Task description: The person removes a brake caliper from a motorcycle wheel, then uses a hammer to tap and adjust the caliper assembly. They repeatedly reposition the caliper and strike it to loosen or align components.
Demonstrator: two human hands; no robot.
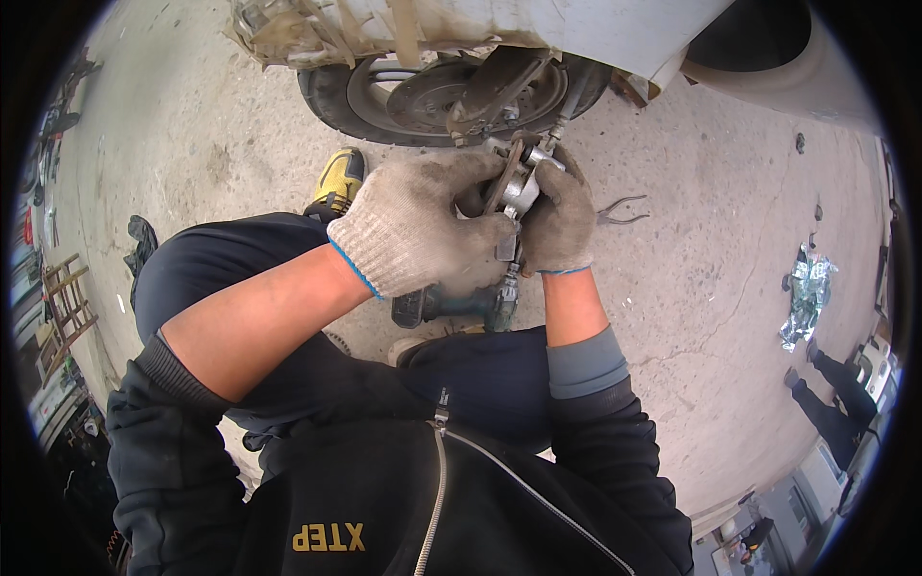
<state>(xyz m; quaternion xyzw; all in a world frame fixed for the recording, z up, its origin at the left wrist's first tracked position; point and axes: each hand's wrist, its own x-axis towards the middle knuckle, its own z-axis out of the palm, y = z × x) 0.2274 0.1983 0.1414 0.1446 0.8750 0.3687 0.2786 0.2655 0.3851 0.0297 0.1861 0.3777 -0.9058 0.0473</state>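
Both hands wear dirty white knit gloves with blue cuff edging. They meet at a silver metal brake caliper (521,189), raised in front of the wheel. My left hand (423,216) is closed on its left side, with thumb and fingers at a flat brownish plate (503,179) that looks like a brake pad. My right hand (562,211) wraps the caliper's right side, thumb on the silver body. Its far fingers are partly hidden. Just beyond stands a wheel (384,101) with a black tyre and a rusty brake disc. Below the hands lies a teal cordless power tool (451,303), partly covered.
A pair of pliers (622,210) lies on the concrete floor right of my right hand. White bodywork with peeling tape (407,34) overhangs the wheel. Crumpled silver foil (809,296) lies farther right, near another person's legs (834,411). A wooden frame (67,298) stands far left.
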